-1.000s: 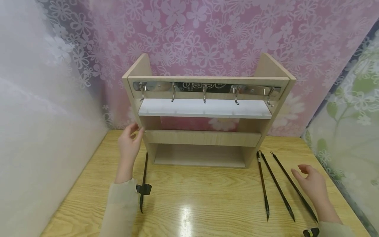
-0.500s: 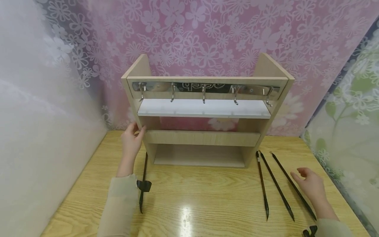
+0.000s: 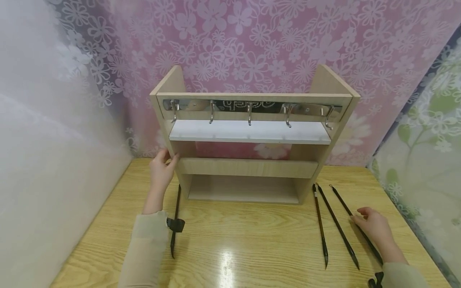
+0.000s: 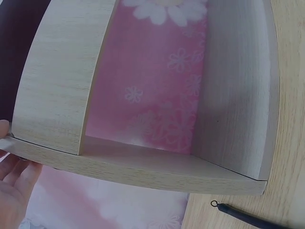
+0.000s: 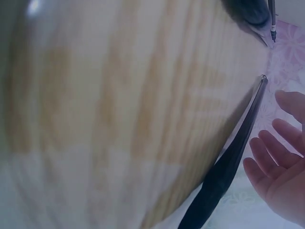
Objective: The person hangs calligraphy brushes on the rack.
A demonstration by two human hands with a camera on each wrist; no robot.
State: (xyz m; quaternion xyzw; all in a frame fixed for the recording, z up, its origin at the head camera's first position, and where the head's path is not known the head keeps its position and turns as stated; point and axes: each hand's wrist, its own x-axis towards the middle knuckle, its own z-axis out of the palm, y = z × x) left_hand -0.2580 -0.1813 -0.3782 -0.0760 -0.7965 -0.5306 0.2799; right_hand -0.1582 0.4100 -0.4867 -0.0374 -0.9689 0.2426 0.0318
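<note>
My left hand (image 3: 160, 176) grips the left side panel of a pale wooden desk shelf (image 3: 248, 167). In the left wrist view, the thumb lies on one side of that panel (image 4: 143, 168) and the curled fingers on the other. On the right, my right hand (image 3: 376, 228) hovers with loosely bent fingers over the outermost calligraphy brush (image 3: 340, 199), overlapping its shaft in the head view. The right wrist view shows the fingers spread a little beside this dark brush (image 5: 226, 167), nothing between them.
Two more calligraphy brushes, a brown one (image 3: 319, 220) and a black one (image 3: 335, 220), lie left of the outermost. Another brush (image 3: 177, 204) lies beside the left forearm. A metal hook rail (image 3: 249, 106) spans the shelf's upper front. Patterned walls (image 3: 252, 40) enclose the wooden table (image 3: 230, 232).
My left hand has moved slightly right, its thumb now on the front of the shelf's side panel. My right hand has shifted a little left and nearer, over the outermost brush.
</note>
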